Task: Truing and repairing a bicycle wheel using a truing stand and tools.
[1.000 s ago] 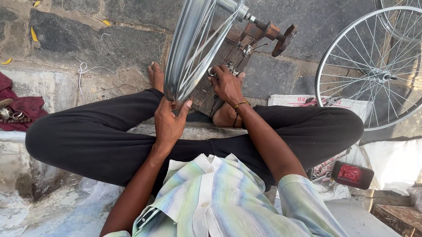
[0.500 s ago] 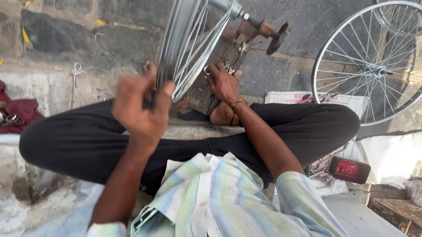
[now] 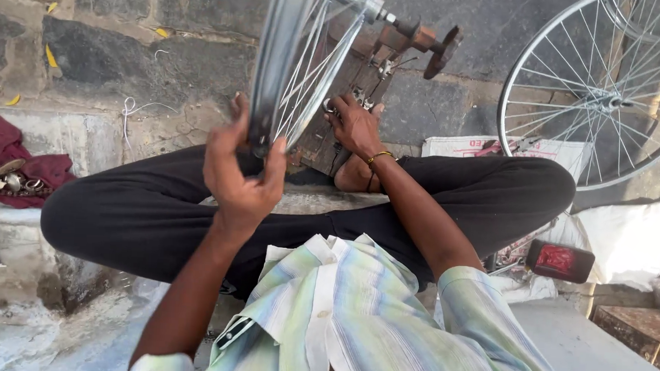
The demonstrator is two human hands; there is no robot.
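Gripping the rim of a spoked bicycle wheel [image 3: 291, 63], the left hand [image 3: 242, 175] has its fingers and thumb clamped around the metal edge at the wheel's lower end. The wheel stands upright on a rusty truing stand [image 3: 397, 50], directly in front of the seated person's crossed legs, seen edge-on and blurred. The right hand [image 3: 354, 125] rests on the far side of the wheel, down by the spokes at the base of the stand; its fingers are curled together, but whether they pinch a spoke or a small tool cannot be told. A thin bangle [image 3: 380, 156] circles the right wrist. A second spoked wheel [image 3: 602, 94] leans against the stone wall well apart on the right. A small red and black box [image 3: 561, 261] lies beside the right knee. A maroon cloth [image 3: 11, 157] with small metal parts on it lies on the ledge at left.
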